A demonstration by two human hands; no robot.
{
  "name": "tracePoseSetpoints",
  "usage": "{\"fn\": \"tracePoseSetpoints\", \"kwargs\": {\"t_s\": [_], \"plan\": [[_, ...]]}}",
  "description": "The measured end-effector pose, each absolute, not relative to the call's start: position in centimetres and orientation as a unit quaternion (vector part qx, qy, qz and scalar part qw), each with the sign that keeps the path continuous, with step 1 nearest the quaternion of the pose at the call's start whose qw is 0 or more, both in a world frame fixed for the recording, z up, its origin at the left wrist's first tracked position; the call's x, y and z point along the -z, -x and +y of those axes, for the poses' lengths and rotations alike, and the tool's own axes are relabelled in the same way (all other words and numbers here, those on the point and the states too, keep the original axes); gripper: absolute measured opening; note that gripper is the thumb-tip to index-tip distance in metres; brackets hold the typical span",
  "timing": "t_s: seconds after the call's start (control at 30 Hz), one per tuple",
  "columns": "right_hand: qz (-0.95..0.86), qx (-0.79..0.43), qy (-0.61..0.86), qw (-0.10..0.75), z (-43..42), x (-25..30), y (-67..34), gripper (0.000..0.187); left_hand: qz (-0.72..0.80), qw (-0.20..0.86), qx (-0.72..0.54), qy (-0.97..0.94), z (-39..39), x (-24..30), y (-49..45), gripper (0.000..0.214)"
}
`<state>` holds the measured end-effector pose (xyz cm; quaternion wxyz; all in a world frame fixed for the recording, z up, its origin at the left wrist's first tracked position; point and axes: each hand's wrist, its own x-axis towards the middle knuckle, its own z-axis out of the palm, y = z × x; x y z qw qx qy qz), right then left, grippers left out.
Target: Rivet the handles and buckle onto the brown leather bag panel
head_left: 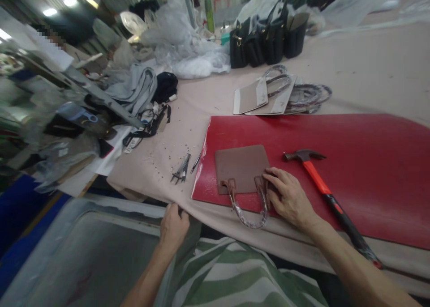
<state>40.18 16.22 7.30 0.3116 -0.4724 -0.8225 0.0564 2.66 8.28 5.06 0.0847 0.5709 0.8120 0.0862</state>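
A brown leather bag panel (240,164) lies on the red board, its plastic-wrapped handle (250,222) looping toward me past the board's near edge. My right hand (289,197) is closed at the panel's right edge, beside one handle end, fingertips on the leather. My left hand (174,225) is curled at the table's front edge by the cloth; whatever its fingers hold is hidden. To the right of the panel rests a claw hammer (322,188) with a red and black grip, touched by neither hand.
The red board (369,164) covers much of the near table. Left of it lie metal dividers (181,169), a thin pen-like tool (195,164) and scattered small bits. Behind are stacked panels with wrapped handles (265,94) and black bags (268,43). A grey plastic bin (110,244) stands at lower left.
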Motion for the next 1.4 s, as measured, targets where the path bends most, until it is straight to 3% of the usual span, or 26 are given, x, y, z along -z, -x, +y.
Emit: {"fn": "tracePoseSetpoints", "kwargs": {"t_s": [0.1,0.33,0.73,1.07,1.4], "plan": [[-0.824,-0.049,0.475,0.305,16.3,-7.3,-40.2,0.032,0.807,0.105,-0.103,-0.573,7.5,-5.3,-1.4,0.015],[-0.829,-0.045,0.467,0.303,16.5,-6.9,-40.5,0.033,0.784,0.033,-0.175,-0.594,7.5,-7.0,-1.8,0.019],[-0.833,-0.021,0.447,0.326,17.6,-5.8,-41.0,0.037,0.806,0.036,-0.144,-0.573,17.4,-9.6,-0.4,0.020],[-0.828,-0.010,0.459,0.321,17.0,-6.1,-40.4,0.032,0.784,0.109,-0.008,-0.612,23.4,-10.2,0.1,0.024],[-0.814,-0.054,0.485,0.316,16.3,-6.8,-39.9,0.036,0.767,0.145,0.054,-0.623,25.4,-10.4,0.6,0.005]]}}
